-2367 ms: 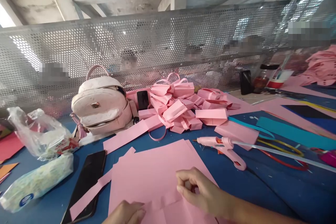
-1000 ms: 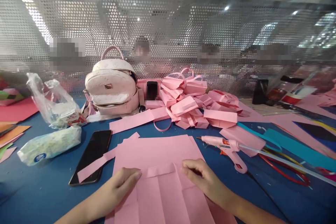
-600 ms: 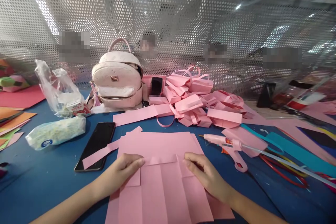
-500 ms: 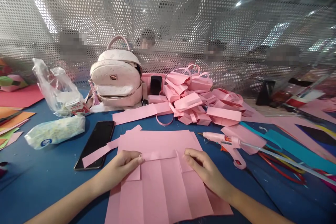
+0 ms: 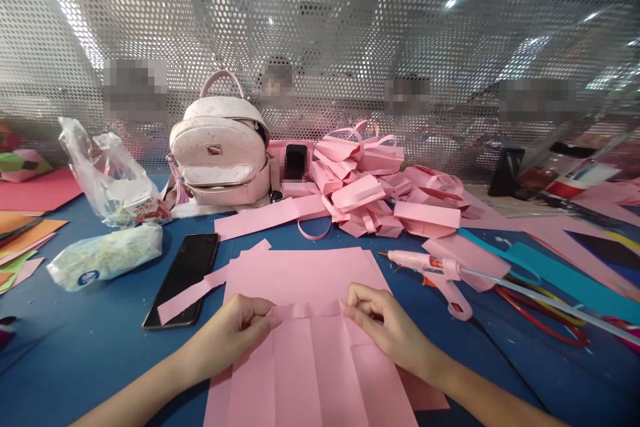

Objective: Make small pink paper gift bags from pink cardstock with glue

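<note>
A creased pink paper sheet (image 5: 310, 367) lies on the blue table (image 5: 90, 360) in front of me, on top of more flat pink sheets (image 5: 300, 273). My left hand (image 5: 235, 333) pinches the left end of the sheet's folded top flap. At the flap's right end, my right hand (image 5: 380, 327) pinches it with curled fingers. The flap stands slightly lifted between the two hands.
A black phone (image 5: 183, 270) with a pink strip across it lies to the left, beside a tissue pack (image 5: 103, 257) and a plastic bag (image 5: 113, 177). A pink backpack (image 5: 220, 147), a heap of folded pink paper bags (image 5: 370, 193) and a pink glue gun (image 5: 435, 270) lie behind.
The view dropped toward the table. Both hands went from resting flat at the flap's ends to pinching it, and the flap has lifted a little.
</note>
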Demonstrator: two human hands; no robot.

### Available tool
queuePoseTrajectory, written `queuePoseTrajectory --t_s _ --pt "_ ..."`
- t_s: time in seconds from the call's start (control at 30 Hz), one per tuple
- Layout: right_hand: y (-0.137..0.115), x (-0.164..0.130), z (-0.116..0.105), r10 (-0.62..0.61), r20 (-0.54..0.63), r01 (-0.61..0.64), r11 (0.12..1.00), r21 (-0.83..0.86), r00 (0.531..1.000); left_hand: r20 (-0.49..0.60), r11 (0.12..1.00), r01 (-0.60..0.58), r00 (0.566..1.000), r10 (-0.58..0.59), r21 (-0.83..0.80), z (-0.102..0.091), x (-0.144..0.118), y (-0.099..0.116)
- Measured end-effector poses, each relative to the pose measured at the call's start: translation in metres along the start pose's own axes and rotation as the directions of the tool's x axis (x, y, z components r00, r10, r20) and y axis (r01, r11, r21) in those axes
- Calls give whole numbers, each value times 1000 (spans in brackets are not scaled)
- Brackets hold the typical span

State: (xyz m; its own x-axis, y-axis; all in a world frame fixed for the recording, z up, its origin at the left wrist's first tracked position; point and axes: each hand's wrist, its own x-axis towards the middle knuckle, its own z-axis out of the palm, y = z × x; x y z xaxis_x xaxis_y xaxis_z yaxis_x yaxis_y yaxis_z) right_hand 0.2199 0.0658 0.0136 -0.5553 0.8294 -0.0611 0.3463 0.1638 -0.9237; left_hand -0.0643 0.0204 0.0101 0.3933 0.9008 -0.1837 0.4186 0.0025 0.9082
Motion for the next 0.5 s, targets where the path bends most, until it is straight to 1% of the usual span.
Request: queuePoseTrajectory --t_s 0.07,0.17,0.37,0.5 --pt "-1 -1 0 -25 22 25 1000 6 999 2 1000 4 1000 -4 6 1 -1 0" --pt "-1 -1 -1 -27 48 25 999 28 998 -1 1000 6 1000 -6 12 2 -1 -1" --pt "2 -1 0 9 58 -9 1000 2 998 6 1000 1 1000 -1 17 3 -3 0" --pt "1 -2 1 -17 70 17 1000 -9 997 6 1000 -6 1000 6 9 4 -1 1"
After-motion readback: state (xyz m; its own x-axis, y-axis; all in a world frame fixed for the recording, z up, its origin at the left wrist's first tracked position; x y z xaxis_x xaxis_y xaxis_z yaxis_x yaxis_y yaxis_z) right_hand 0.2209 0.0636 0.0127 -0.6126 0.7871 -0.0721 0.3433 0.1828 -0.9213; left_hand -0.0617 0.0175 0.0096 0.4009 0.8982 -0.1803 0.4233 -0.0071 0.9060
